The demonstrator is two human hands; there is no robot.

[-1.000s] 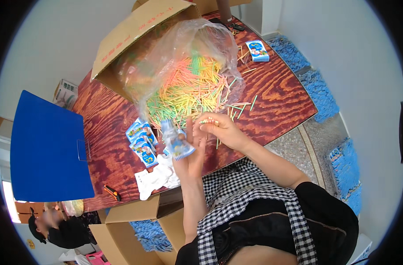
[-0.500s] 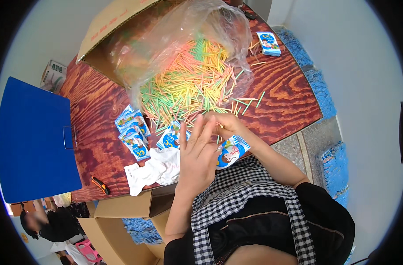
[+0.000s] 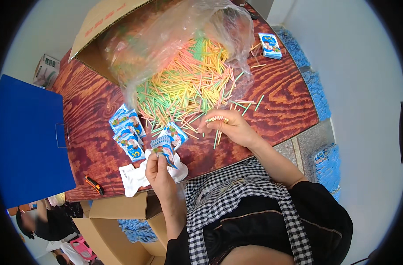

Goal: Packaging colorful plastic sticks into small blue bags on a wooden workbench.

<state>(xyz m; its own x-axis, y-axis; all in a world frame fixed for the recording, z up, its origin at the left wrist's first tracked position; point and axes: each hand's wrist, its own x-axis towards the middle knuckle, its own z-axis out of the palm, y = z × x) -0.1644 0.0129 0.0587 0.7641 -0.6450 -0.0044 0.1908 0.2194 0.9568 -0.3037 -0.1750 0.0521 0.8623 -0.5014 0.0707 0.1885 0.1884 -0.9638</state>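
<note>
Jutting from the pinching left hand [image 3: 161,174] is a blue packet [image 3: 164,147]; the right hand [image 3: 237,130] clasps pastel sticks [image 3: 218,118].

Blk top [image 3: 327,216], b/w chkd apron [image 3: 241,187].

Pale wall [image 3: 365,84], speckled grey floor [image 3: 313,138], 1 reddish-brown wood-grained table [image 3: 287,99].

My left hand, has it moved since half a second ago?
Yes, leftward, judged against the white cloth: your left hand was to its right, and now overlaps it in view.
</note>
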